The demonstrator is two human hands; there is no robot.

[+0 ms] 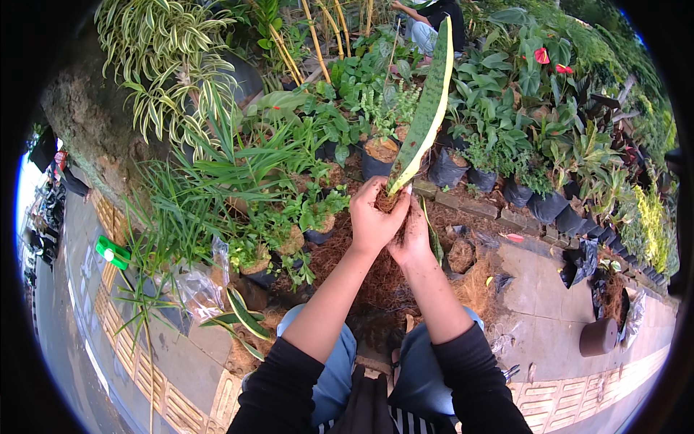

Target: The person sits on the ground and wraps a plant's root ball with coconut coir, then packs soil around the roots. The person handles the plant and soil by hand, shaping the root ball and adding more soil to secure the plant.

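Observation:
My left hand (374, 217) and my right hand (413, 230) are close together, cupped around the soil-covered root base of a snake plant (428, 111). Its one tall leaf, green with a yellow edge, stands up from between them, leaning right. Dark crumbs of soil cling to my fingers. Below my wrists lies a heap of brown coconut fibre (374, 282). Another narrow, yellow-edged leaf shows just right of my right hand. A root ball (461, 256) lies further right, beside loose pale fibre (477, 287).
Potted plants in black bags (447, 168) line a brick edging (477, 206). At left are clear plastic bags (200, 293), more snake plant leaves (246, 314) and a green jerrycan (113, 253). A brown pot (598, 337) lies at right. A person (442, 24) sits beyond the plants.

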